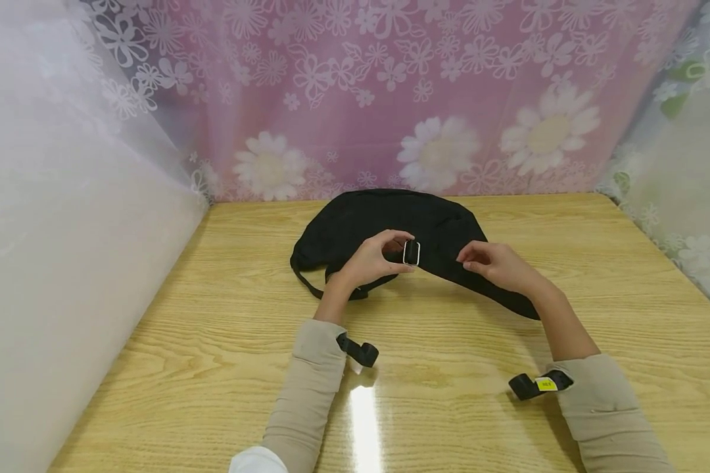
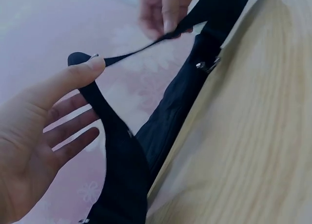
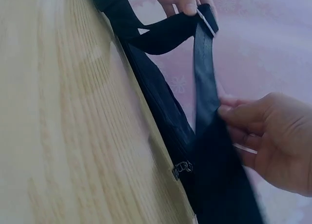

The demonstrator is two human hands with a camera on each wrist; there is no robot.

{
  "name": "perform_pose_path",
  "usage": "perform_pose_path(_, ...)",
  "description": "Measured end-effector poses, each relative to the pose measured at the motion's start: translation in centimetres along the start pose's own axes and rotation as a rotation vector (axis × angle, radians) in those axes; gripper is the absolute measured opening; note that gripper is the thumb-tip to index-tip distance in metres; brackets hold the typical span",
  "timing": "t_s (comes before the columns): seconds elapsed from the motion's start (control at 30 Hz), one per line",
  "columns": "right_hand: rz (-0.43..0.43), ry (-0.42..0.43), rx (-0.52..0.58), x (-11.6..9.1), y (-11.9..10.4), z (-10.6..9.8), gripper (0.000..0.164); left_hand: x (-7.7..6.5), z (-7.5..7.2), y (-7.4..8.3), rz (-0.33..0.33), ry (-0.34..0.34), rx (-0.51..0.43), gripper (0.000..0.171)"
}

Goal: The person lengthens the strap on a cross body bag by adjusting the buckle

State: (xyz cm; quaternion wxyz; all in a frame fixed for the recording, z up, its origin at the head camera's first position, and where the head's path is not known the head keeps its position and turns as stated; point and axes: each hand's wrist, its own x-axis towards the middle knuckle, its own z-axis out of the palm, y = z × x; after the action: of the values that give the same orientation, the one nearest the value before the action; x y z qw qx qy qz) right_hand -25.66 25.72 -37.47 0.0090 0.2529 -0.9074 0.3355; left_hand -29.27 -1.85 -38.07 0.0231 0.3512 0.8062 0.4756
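Note:
A black fabric bag (image 1: 378, 213), apparently a waist or sling bag, lies toward the back of the table. My left hand (image 1: 368, 260) pinches its strap at a silver rectangular slider buckle (image 1: 411, 261), thumb below and index finger above. In the left wrist view the other fingers of that hand are spread loosely. To the right, my right hand (image 1: 499, 266) holds the edge of the wide black strap (image 3: 207, 83) between thumb and fingers. Between the hands the strap is raised, and a loop of it hangs by the buckle. A metal zipper pull (image 3: 183, 169) shows on the bag.
The wooden table (image 1: 213, 368) spreads around the bag and toward me. Behind it hangs a pink flowered curtain (image 1: 355, 98), with pale sheets (image 1: 65, 230) at both sides. A black wrist camera (image 1: 361, 351) sits on each forearm.

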Motion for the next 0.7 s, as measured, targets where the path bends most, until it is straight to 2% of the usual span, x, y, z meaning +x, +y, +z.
perform_pose_path(0.2,0.02,-0.127,0.028,0.1,-0.4,0.3,0.015,0.6,1.2,1.1,0.014,-0.06,0.188,0.058)
perform_pose_path(0.37,0.036,-0.271,0.013,0.4,-1.2,0.8,0.03,0.4,1.4,2.0,-0.014,-0.106,0.256,0.057)
perform_pose_path(0.57,0.026,-0.352,-0.009,0.0,-2.1,1.3,0.035,-1.1,1.9,3.2,-0.03,-0.234,0.263,0.054)
perform_pose_path(0.63,0.005,-0.373,-0.02,-0.6,-2.4,1.2,0.029,-1.8,2.2,3.8,0.005,-0.294,0.338,0.055)
perform_pose_path(0.7,-0.013,-0.396,-0.025,-1.3,-2.6,1.0,0.021,-2.6,2.5,4.4,0.06,-0.355,0.456,0.056)
